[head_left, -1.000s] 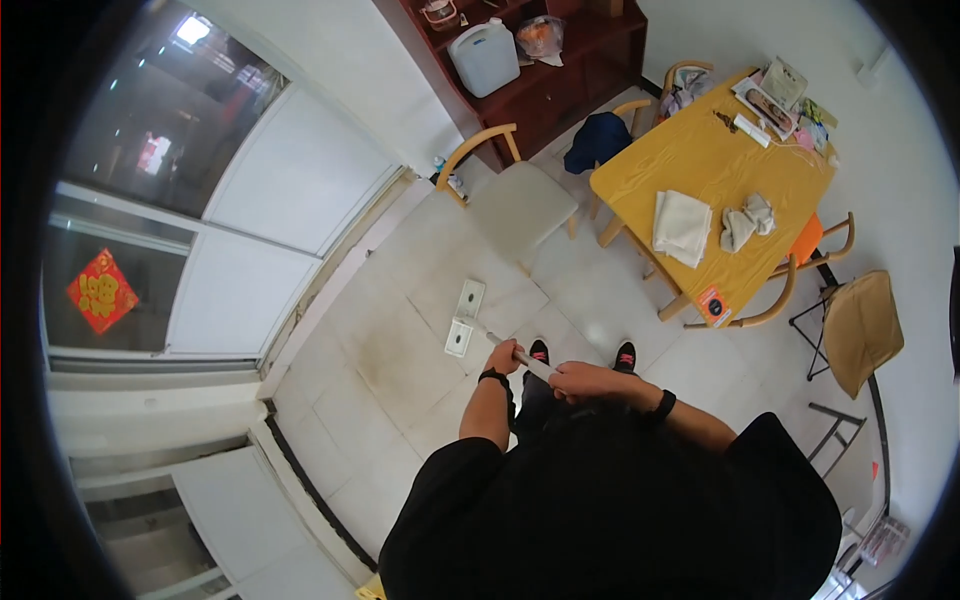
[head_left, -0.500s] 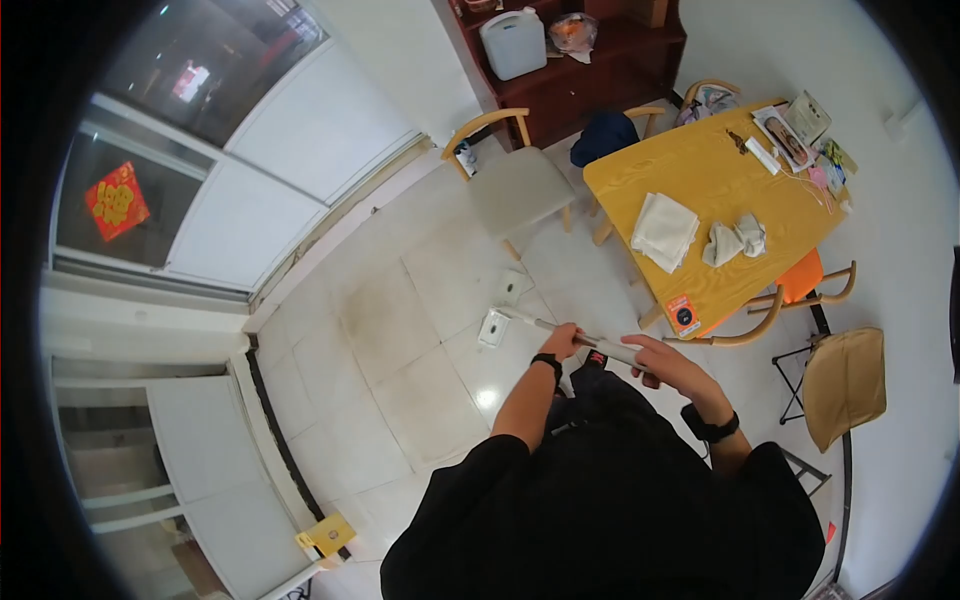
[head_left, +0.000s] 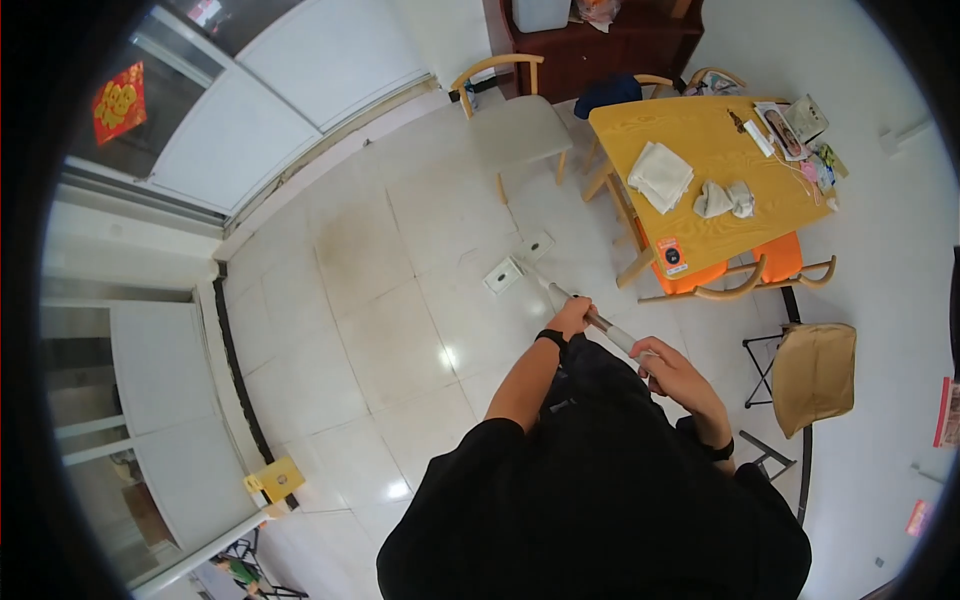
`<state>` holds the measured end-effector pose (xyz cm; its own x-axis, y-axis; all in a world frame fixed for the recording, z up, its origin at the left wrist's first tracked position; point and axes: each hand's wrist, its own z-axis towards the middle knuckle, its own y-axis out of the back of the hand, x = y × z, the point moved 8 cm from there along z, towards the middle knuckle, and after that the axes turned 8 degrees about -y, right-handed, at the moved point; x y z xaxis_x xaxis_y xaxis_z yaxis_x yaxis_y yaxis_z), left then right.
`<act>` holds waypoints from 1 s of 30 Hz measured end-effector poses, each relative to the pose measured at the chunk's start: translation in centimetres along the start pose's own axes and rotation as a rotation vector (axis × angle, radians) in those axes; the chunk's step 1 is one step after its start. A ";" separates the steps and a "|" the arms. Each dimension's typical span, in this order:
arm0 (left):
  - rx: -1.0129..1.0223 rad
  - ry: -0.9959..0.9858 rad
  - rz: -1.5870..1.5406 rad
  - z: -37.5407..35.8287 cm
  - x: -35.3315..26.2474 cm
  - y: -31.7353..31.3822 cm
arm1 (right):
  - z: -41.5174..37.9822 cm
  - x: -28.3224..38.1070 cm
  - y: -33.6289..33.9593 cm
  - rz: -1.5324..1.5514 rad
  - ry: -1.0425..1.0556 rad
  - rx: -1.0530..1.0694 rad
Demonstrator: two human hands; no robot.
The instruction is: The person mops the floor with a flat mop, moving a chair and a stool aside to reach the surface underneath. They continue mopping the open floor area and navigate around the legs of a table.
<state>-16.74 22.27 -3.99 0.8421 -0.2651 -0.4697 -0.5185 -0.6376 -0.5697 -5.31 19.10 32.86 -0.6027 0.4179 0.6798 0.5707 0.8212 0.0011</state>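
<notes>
I hold a flat mop by its pole (head_left: 617, 338), which slants from my body down to the floor. My left hand (head_left: 572, 318) is wrapped around the pole lower down, and a dark band circles that wrist. Higher up, nearer my body, my right hand (head_left: 670, 368) has its fingers curled round the white grip section. The white mop head (head_left: 503, 275) lies on the pale tiles in two flat pieces, one on each side of the pole's end, each with a dark spot.
A brownish smudge (head_left: 342, 228) marks the floor tiles. Ahead stands a beige-seated chair (head_left: 520, 130). To the right, a wooden table (head_left: 625, 135) carries folded cloths (head_left: 661, 177), with orange chairs (head_left: 778, 255) beside it. A folding chair (head_left: 815, 375) and a yellow box (head_left: 280, 478) are nearer.
The view has shifted, so the table and chairs sit higher in it. The mop head has turned a little and lies farther up in the view. Both hands keep hold of the pole.
</notes>
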 end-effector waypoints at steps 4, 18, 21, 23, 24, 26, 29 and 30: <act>0.368 -0.558 0.578 -5.6 -3.5 0.4 | -1.9 -0.2 -3.3 -0.342 0.128 0.014; 0.297 -0.671 0.604 -9.2 3.5 -2.6 | -6.0 -8.7 0.1 -0.497 0.124 0.088; -0.163 -0.033 0.220 -8.2 11.0 -1.8 | -8.1 -13.2 3.7 -0.425 0.074 0.007; -0.102 -0.076 0.196 -7.4 14.4 -3.8 | -9.9 -15.9 6.9 -0.392 0.039 -0.034; -0.097 -0.073 0.206 -6.8 16.5 -4.4 | -11.2 -17.1 8.5 -0.385 0.064 -0.097; -0.232 -0.031 0.138 -6.4 22.0 -5.0 | -13.7 -20.0 11.4 -0.366 0.082 -0.164; 0.084 -0.540 0.547 -5.9 26.1 -8.9 | -17.3 -24.9 16.2 -0.327 0.091 -0.278; 0.482 -1.033 1.076 -10.0 26.8 -14.3 | -18.7 -26.2 17.4 -0.313 0.076 -0.278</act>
<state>14.74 17.05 -1.68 -0.2983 0.2943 -0.9080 -0.9529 -0.1459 0.2658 30.86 15.13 28.81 -0.7339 0.1262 0.6675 0.5016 0.7632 0.4072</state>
